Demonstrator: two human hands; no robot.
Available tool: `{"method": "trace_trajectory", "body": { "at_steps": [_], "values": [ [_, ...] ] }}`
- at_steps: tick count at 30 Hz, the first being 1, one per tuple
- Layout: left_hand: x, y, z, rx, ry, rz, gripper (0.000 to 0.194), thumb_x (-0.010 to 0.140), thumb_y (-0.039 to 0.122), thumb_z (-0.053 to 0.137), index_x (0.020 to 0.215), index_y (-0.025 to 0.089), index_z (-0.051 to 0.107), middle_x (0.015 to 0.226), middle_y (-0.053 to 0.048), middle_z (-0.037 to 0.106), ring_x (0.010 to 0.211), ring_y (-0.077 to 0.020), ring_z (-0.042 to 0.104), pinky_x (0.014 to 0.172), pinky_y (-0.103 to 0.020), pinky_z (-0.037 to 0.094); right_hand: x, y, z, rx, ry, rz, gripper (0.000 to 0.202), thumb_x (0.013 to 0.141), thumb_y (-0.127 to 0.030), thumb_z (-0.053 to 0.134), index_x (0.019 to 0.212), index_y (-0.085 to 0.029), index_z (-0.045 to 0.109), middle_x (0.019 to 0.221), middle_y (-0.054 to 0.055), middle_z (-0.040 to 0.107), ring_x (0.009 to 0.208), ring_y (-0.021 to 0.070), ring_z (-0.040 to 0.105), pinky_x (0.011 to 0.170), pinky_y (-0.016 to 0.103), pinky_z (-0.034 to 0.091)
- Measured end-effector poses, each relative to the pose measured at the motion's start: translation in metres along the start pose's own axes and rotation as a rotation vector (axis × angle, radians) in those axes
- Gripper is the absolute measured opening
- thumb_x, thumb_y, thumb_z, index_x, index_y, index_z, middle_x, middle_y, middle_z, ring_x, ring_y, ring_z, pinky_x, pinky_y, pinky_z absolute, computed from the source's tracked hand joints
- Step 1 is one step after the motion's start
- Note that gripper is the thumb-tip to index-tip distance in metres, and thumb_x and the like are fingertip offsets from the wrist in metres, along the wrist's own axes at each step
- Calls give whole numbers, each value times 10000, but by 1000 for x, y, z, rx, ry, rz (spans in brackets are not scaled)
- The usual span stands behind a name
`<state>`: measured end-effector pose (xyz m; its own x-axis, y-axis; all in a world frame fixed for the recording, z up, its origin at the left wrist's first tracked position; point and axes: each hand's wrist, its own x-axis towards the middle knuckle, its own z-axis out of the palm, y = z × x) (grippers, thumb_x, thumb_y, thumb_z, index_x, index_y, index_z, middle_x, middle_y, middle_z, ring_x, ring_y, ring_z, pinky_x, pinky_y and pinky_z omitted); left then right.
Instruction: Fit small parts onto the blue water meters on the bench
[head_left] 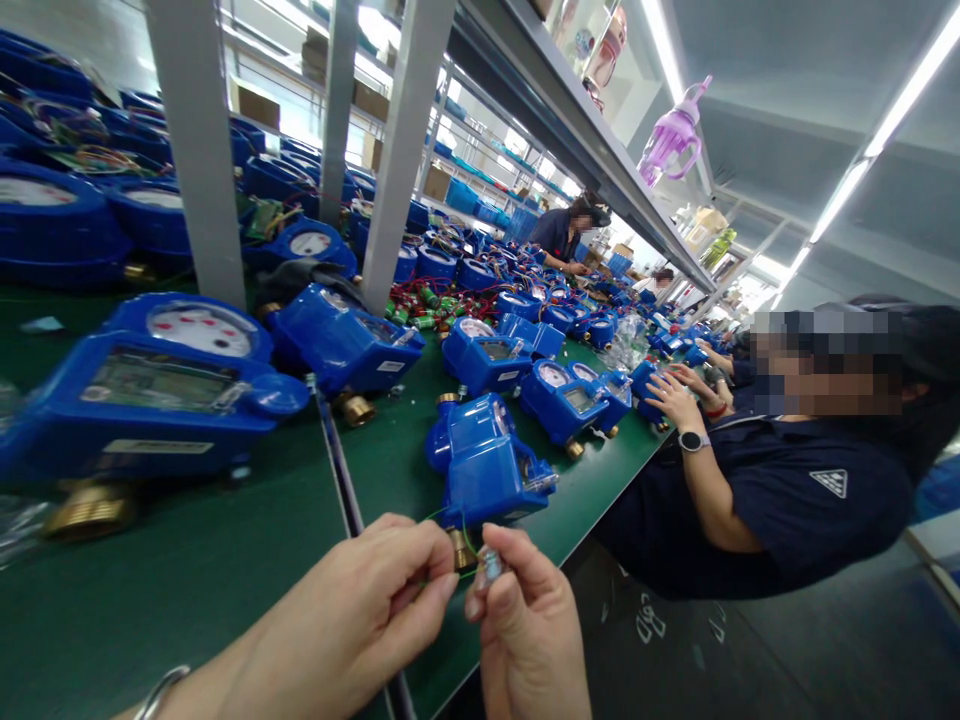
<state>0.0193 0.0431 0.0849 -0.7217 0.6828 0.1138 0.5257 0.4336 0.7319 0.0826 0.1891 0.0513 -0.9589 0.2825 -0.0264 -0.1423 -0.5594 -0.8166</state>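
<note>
Between my fingers and the nearest blue water meter (pixel 484 455) runs a thin green wire (pixel 466 532), looped by the brass threaded end (pixel 459 548). My left hand (pixel 375 605) is closed, thumb and forefinger pinching the wire. My right hand (pixel 529 625) grips a small clear wire seal (pixel 491 566) with a bluish inside, and the wire leads into it. The meter lies on the green tabletop just beyond both hands. Its face is turned away from me.
Another blue meter (pixel 180 390) stands close at left, near a grey post (pixel 199 150). Further blue meters and green parts with red wires (pixel 427 305) crowd the bench. A co-worker (pixel 780 480) sits at right, hands near meters. A metal strip (pixel 341 470) crosses the tabletop.
</note>
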Motion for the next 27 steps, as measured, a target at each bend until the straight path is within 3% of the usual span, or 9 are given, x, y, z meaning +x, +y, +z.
{"method": "trace_trajectory", "body": {
  "at_steps": [7, 11, 15, 18, 22, 27],
  "values": [
    [0, -1, 2, -2, 17, 11, 275, 913, 331, 391, 753, 196, 568, 683, 4, 545, 568, -122, 506, 506, -223, 366, -1, -2, 1, 89, 35, 82, 414, 608, -440, 874, 940, -220, 763, 762, -4, 556, 592, 48, 490, 575, 166, 415],
    [1, 0, 2, 12, 29, 10, 265, 897, 320, 402, 731, 192, 565, 670, 4, 547, 547, -121, 498, 495, -224, 366, -1, -1, 0, 45, -5, 49, 390, 627, -408, 870, 958, -234, 759, 812, -4, 559, 615, 50, 480, 588, 171, 412],
    [0, 1, 2, 24, 51, 49, 263, 893, 305, 401, 709, 198, 556, 647, 9, 538, 543, -125, 501, 494, -227, 371, -1, 3, -3, -21, -25, -24, 429, 592, -379, 894, 966, -224, 754, 895, -1, 570, 733, 81, 508, 705, 193, 445],
    [-1, -1, 3, 35, 56, 77, 253, 915, 292, 408, 741, 205, 568, 678, 8, 552, 603, -136, 533, 539, -229, 399, -2, 7, -8, -19, -18, -12, 487, 599, -363, 893, 1036, -226, 727, 910, 6, 596, 808, 114, 554, 764, 224, 467],
    [-2, -4, 4, 50, 95, 126, 230, 954, 295, 410, 845, 220, 598, 820, -5, 593, 750, -152, 572, 678, -237, 450, -2, 12, -12, 35, 2, 16, 574, 653, -309, 869, 1172, -234, 636, 904, 5, 617, 696, 87, 562, 658, 214, 486],
    [-4, -5, 6, 16, 130, 116, 211, 946, 322, 442, 854, 235, 610, 852, -3, 620, 799, -167, 589, 732, -246, 474, -2, 15, -7, 44, -14, -10, 589, 645, -323, 876, 1158, -215, 607, 898, 8, 643, 758, 105, 609, 690, 215, 501]
  ]
}}
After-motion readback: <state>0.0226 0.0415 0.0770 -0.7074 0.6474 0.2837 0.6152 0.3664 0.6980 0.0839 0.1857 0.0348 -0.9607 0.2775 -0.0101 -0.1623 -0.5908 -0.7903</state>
